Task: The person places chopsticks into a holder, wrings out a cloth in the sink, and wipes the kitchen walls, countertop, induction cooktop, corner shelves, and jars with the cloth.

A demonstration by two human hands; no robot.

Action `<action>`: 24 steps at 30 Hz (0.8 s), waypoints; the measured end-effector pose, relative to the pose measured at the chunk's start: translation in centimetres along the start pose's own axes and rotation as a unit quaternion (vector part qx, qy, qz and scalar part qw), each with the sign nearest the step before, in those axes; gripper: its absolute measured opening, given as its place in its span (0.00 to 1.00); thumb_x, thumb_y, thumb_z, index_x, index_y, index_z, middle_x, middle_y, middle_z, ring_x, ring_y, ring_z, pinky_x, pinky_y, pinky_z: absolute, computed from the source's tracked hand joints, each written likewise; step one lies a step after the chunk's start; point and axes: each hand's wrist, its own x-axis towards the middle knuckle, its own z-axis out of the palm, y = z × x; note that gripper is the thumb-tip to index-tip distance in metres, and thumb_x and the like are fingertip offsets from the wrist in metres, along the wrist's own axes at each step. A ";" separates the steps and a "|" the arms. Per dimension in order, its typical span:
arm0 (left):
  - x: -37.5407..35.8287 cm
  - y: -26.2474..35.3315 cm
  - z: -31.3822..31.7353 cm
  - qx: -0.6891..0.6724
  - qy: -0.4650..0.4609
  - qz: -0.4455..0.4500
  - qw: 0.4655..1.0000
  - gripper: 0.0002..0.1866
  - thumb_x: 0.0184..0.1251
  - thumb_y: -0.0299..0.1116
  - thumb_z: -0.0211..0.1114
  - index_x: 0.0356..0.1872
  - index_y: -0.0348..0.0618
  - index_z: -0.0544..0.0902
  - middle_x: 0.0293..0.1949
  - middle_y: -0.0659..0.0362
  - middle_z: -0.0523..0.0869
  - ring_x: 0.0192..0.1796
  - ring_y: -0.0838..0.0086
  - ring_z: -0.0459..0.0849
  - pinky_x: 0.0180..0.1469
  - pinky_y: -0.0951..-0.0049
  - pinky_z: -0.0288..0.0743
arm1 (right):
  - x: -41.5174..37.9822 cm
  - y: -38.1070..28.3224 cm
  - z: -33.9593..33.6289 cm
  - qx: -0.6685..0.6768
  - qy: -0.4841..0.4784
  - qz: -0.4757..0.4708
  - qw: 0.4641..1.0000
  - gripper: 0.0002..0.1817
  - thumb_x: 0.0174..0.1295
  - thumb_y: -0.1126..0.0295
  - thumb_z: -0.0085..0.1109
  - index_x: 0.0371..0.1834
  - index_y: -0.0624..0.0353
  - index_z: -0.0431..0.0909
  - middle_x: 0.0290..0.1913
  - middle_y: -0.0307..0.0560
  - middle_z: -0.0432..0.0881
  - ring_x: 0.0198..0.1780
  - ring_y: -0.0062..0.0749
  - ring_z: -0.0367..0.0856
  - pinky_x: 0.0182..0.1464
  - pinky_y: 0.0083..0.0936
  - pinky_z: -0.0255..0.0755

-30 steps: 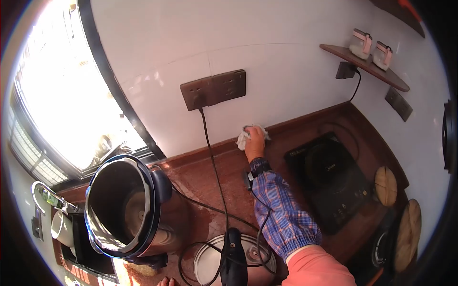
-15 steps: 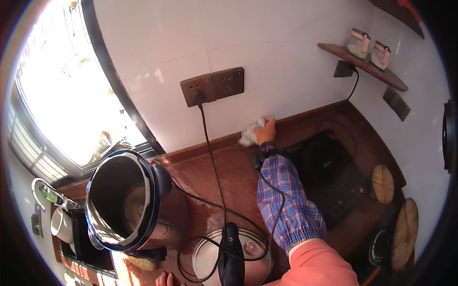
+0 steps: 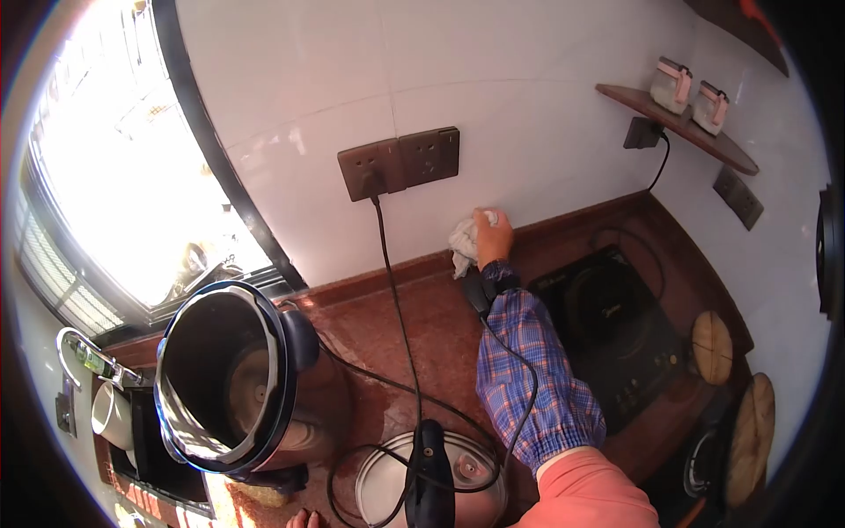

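White cloth [image 3: 463, 239] bunched under right hand [image 3: 493, 238], fingers clamped on it, pressed to the tiled wall [image 3: 546, 106] just above the reddish surface [image 3: 440, 317]. Induction hob [image 3: 616, 326] near, to the right. Black cord [image 3: 392, 290] runs down from wall socket [image 3: 400, 163]. Open cooker pot [image 3: 233, 378] at left. Left hand barely visible at bottom edge; grip state cannot be told.

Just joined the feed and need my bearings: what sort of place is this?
Most likely a home kitchen counter. An induction cooktop sits on the dark countertop, an open cooker pot stands by the window, and the right hand presses a white cloth to the tiled wall.
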 end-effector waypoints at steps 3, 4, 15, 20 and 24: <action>0.0 -0.2 -0.1 0.005 0.007 0.000 1.000 0.29 0.67 0.41 0.64 0.68 0.45 0.73 0.69 0.49 0.70 0.71 0.47 0.63 0.72 0.48 0.55 | -0.4 0.1 0.8 0.023 -0.008 -0.004 1.000 0.19 0.58 0.58 0.68 0.43 0.64 0.81 0.41 0.59 0.86 0.45 0.53 0.84 0.50 0.40 0.75; 0.1 0.0 -0.1 0.002 0.008 0.000 1.000 0.29 0.67 0.41 0.64 0.68 0.44 0.73 0.69 0.49 0.70 0.71 0.48 0.63 0.72 0.48 0.55 | -0.4 0.2 0.9 0.026 -0.001 -0.006 1.000 0.19 0.58 0.59 0.68 0.42 0.64 0.82 0.40 0.59 0.86 0.45 0.53 0.84 0.50 0.40 0.75; 0.0 0.0 -0.1 0.003 -0.009 -0.006 1.000 0.30 0.66 0.41 0.64 0.68 0.45 0.72 0.70 0.49 0.69 0.71 0.48 0.63 0.72 0.48 0.54 | -0.3 0.1 0.5 0.008 0.004 -0.015 1.000 0.18 0.58 0.60 0.68 0.42 0.64 0.83 0.40 0.58 0.86 0.44 0.52 0.84 0.50 0.40 0.76; 0.0 -0.3 0.1 0.008 -0.001 -0.003 1.000 0.30 0.66 0.42 0.64 0.68 0.45 0.72 0.70 0.49 0.69 0.72 0.48 0.62 0.72 0.48 0.54 | -0.1 -0.8 0.6 -0.006 0.000 -0.027 1.000 0.18 0.57 0.59 0.67 0.42 0.64 0.83 0.40 0.59 0.86 0.45 0.53 0.85 0.50 0.41 0.76; 0.0 0.0 -0.1 0.007 -0.006 -0.007 1.000 0.30 0.67 0.42 0.64 0.69 0.45 0.72 0.70 0.49 0.68 0.72 0.48 0.61 0.72 0.48 0.53 | 0.1 0.3 0.5 0.006 -0.006 0.001 1.000 0.19 0.57 0.59 0.68 0.42 0.64 0.83 0.40 0.60 0.86 0.45 0.54 0.85 0.50 0.41 0.76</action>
